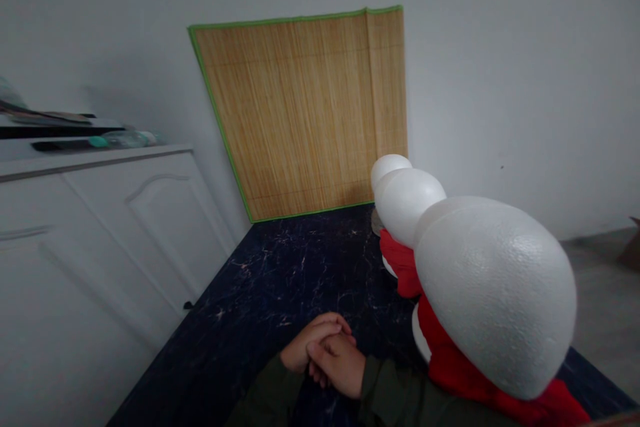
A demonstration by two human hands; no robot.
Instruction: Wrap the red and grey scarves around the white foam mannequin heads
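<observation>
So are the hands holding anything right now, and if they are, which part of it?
Nothing is held. The left hand and right hand are clasped together above the dark blue marbled surface.

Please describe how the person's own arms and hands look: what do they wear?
Both forearms are covered by long, dark olive-green sleeves that end at the wrists. The left hand and the right hand are bare: no gloves, and no rings, watch or markings can be seen in this dim picture.
</observation>
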